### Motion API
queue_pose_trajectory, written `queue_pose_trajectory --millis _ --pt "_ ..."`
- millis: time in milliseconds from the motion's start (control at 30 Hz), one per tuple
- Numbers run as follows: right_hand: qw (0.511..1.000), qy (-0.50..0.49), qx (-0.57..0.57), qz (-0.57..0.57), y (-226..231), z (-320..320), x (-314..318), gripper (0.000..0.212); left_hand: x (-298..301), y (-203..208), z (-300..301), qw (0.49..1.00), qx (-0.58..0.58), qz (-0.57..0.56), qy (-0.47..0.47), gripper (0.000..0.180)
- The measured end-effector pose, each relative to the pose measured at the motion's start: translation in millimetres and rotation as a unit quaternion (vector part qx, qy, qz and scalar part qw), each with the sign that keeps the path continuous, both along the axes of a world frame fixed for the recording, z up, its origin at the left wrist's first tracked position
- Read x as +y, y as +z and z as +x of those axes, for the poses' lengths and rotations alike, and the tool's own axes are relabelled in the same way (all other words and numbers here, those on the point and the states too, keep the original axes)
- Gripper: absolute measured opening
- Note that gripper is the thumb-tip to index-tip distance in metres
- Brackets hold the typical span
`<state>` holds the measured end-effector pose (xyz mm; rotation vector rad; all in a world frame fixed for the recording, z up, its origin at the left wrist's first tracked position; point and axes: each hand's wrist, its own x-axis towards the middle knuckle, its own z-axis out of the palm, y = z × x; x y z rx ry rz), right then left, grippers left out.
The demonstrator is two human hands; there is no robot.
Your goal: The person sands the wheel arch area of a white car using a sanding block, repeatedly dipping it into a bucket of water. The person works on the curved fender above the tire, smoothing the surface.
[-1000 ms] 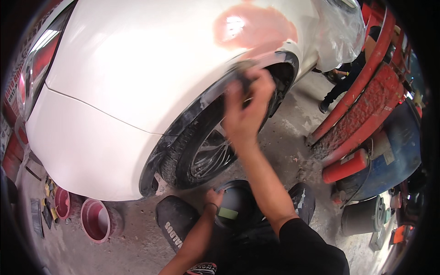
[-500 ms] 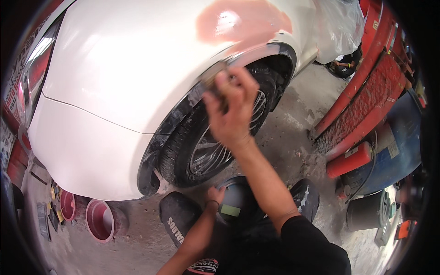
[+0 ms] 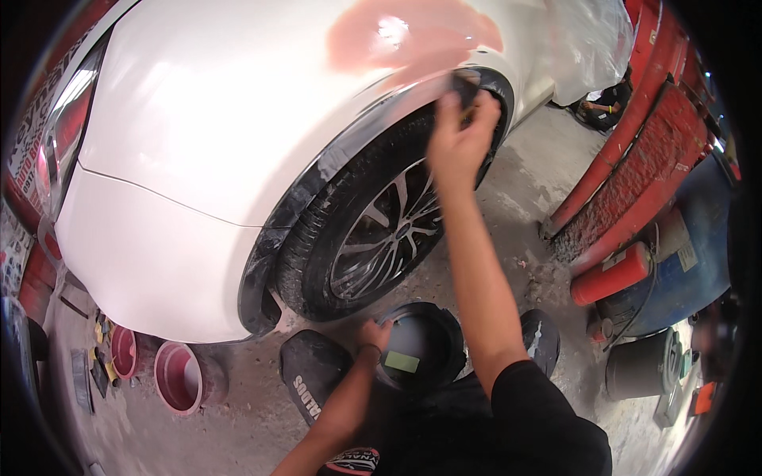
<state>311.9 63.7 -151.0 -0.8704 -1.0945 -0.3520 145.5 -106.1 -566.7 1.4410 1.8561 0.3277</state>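
Note:
My right hand (image 3: 462,151), slightly blurred, is closed around a small dark sanding pad (image 3: 462,94). It presses the pad on the upper right part of the wheel arch trim (image 3: 345,151) of a white car (image 3: 175,119). Grey, scuffed patches mark that trim, and a pinkish filler patch (image 3: 357,44) covers the body panel above. Below the hand is the wheel (image 3: 373,214) with its black tyre. Low in the middle, my left hand (image 3: 374,335) grips the rim of a black tub (image 3: 457,337). A pale green rectangular piece (image 3: 402,362) shows inside the tub, beside greyish liquid.
Two reddish buckets (image 3: 163,377) stand on the floor at left, near several small tools. To the right are a red metal frame (image 3: 611,174), a red cylinder (image 3: 611,274), a blue drum (image 3: 706,230) and a dark bucket (image 3: 639,369). Clear plastic sheeting (image 3: 587,47) hangs at the far right of the car.
My right hand has swept the pad rightward and up along the arch, from its upper left part to its upper right. The left hand stays on the tub's rim.

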Motion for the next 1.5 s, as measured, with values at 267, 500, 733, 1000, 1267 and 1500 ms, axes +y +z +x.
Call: queue_pose_trajectory --millis 267,500,733,1000,1267,1500 --pt "0.982 0.096 -0.148 0.064 -28.2 -91.4 -66.6 0.049 -4.8 -23.1 -6.5 0.997 0.016 0.072 0.038 0.072" --pt "0.978 0.093 0.171 -0.076 8.5 18.9 15.9 0.027 0.3 -0.9 7.2 0.999 0.001 0.024 0.03 0.074" --pt "0.98 0.06 -0.177 0.065 -21.5 -71.1 -54.9 0.046 -2.7 -19.5 -12.2 0.998 0.014 0.054 0.043 0.073" --pt "0.995 0.048 -0.077 0.033 -14.8 -58.3 -37.1 0.044 -6.7 -7.8 -8.1 0.997 -0.021 0.063 0.04 0.075" --pt "0.999 0.009 -0.047 -0.005 5.0 24.3 1.7 0.035 -19.9 32.1 12.1 0.94 0.107 0.323 -0.024 0.059" --pt "0.954 0.17 0.102 -0.226 -68.7 83.7 -96.8 0.027 -29.6 23.3 66.7 0.951 -0.007 0.085 -0.296 0.035"
